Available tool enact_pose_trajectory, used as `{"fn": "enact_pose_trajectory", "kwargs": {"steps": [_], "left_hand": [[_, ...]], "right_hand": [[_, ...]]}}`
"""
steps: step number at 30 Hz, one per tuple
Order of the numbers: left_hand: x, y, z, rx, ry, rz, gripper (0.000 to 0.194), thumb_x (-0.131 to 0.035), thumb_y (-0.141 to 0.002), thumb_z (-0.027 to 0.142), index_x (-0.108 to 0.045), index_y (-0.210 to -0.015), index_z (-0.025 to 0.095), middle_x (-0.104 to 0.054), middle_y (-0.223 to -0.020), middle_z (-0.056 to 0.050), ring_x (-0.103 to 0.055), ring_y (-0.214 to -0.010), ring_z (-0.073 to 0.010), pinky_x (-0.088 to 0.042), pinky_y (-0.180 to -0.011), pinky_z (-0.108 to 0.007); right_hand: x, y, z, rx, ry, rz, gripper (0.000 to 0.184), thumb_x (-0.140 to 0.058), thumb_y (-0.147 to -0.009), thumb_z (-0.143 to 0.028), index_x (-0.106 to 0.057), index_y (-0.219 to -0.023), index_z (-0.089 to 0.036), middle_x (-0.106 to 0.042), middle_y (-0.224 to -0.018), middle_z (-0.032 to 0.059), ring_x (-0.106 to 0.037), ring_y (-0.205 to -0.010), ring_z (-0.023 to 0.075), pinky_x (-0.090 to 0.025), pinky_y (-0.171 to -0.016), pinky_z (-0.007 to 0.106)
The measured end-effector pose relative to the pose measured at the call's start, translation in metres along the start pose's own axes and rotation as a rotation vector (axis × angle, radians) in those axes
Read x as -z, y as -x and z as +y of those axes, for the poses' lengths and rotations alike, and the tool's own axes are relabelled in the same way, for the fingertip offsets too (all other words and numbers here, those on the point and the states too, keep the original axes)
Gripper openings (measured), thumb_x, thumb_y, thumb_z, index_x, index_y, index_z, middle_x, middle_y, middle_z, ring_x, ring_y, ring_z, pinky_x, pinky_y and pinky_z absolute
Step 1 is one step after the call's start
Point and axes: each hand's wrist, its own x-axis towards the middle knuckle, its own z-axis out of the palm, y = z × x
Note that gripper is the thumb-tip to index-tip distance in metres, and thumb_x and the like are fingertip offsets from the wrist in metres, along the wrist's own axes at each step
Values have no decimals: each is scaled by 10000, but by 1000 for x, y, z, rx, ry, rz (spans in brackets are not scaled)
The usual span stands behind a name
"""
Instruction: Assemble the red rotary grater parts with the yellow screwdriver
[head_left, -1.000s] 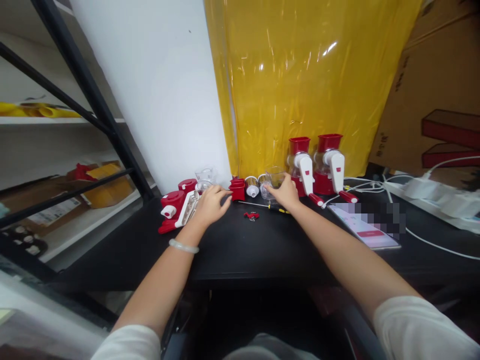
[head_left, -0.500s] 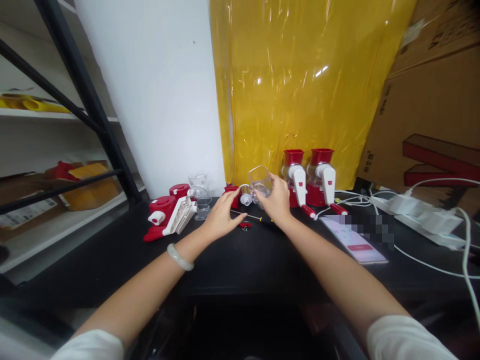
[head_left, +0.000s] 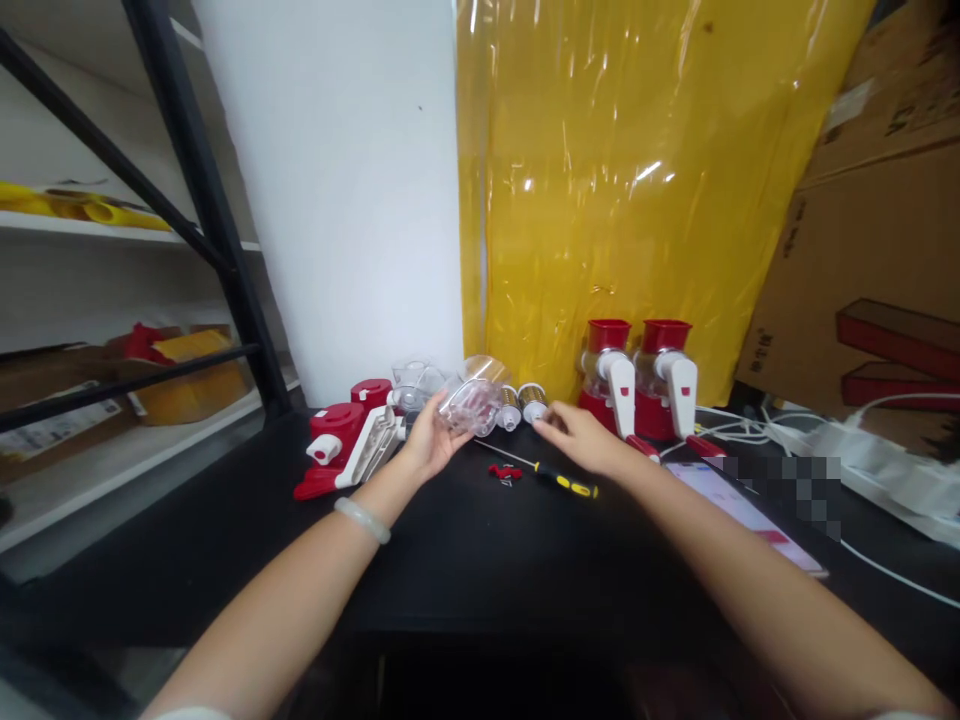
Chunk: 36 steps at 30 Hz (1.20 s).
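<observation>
While my left hand [head_left: 431,443] cups the clear plastic housing [head_left: 476,393] above the bench [head_left: 465,570], partly curled beneath it, my right hand [head_left: 587,437] is empty and loosely half-spread, just beside a grating drum [head_left: 533,399], with the yellow-and-black screwdriver [head_left: 564,481] lying nearer me.

Clear housing [head_left: 480,388]: transparent plastic by look, smooth, glossy.
Drums [head_left: 533,402]: metallic-looking perforated barrels, white plastic ends.
Standing graters [head_left: 622,388]: red and white plastic, smooth, low sheen; clear plastic bodies.
Screwdriver [head_left: 564,480]: bright metal shaft; black-and-yellow handle, apparently plastic.
Desk [head_left: 465,570]: black, smooth, matt; material not determinable.
Curtain [head_left: 570,200]: translucent yellow plastic sheeting, glossy, creased.
Panel [head_left: 352,200]: white, smooth, matt.
Carton [head_left: 862,260]: brown printed cardboard, matt.
Phone [head_left: 739,505]: smooth, glass-like face.
Bracelet [head_left: 363,520]: pale, smooth, slight sheen; material not determinable.
Rack frame [head_left: 184,120]: black, smooth, apparently coated metal.
</observation>
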Motion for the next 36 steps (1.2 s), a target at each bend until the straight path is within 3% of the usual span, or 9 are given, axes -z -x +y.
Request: {"fn": "enact_pose_trajectory", "kwargs": {"steps": [2,4,12,15,19,23,26,30,36], "left_hand": [[7,-1,3,29,68,10,428,-671,-900,481,-717,-1184,164,-781,-1047,-151,-765,-974,-292,-642,-812,-373],[10,-2,3,45,98,4,470,-623,-925,509,-713,-1214,150,-781,-1015,-153,-767,-953,-291,-647,-750,-351],[11,0,-4,40,133,-62,572,-527,-943,585,-681,-1291,158,-780,-975,-137,-765,-870,-281,-628,-658,-330],[10,2,-6,22,134,-54,564,-514,-945,584,-692,-1270,159,-781,-975,-139,-763,-898,-285,-621,-640,-321],[8,2,-7,-18,133,-18,560,-558,-930,590,-696,-1257,157,-781,-1044,-159,-753,-1002,-316,-637,-745,-364],[5,2,-8,-38,139,56,467,-612,-934,528,-690,-1231,176,-773,-1041,-138,-750,-957,-276,-630,-827,-371],[2,4,-9,-60,160,99,371,-646,-933,465,-685,-1183,192,-762,-1037,-112,-740,-904,-238,-623,-860,-373],[-1,6,-12,-118,183,127,295,-721,-879,369,-670,-1125,215,-749,-1047,-82,-729,-919,-224,-604,-959,-431],[3,4,-17,-157,144,158,361,-781,-818,315,-641,-1142,237,-729,-1109,-70,-722,-972,-211,-598,-988,-451]], "right_hand": [[1,12,8,-49,140,-209,484,-557,-927,-671,-638,-881,-196,-689,-907,98,-650,-809,242,-498,-739,367],[0,21,11,-64,249,-297,484,-642,-866,-682,-628,-882,-198,-686,-965,103,-652,-851,243,-482,-746,344],[-6,20,22,-99,338,-406,227,-701,-875,-372,-544,-828,-214,-707,-911,95,-656,-792,226,-420,-653,310],[4,19,26,-150,204,-315,214,-689,-880,-354,-524,-847,-222,-708,-839,73,-663,-716,208,-436,-616,301],[31,19,28,-244,-29,-185,282,-713,-845,-461,-547,-873,-235,-675,-694,15,-607,-530,175,-433,-511,291],[57,18,33,-183,-30,148,458,-714,-775,-677,-605,-735,-234,-653,-652,21,-589,-563,174,-443,-553,299],[70,17,42,-167,6,367,578,-596,-817,-764,-556,-589,-234,-563,-554,21,-534,-563,172,-396,-544,301],[74,16,56,-254,-85,475,604,-568,-803,-788,-636,-606,-221,-464,-454,-4,-457,-475,161,-330,-482,302],[58,14,63,-283,-275,535,565,-638,-754,-761,-694,-657,-208,-500,-442,-3,-455,-422,158,-329,-442,299]]}}
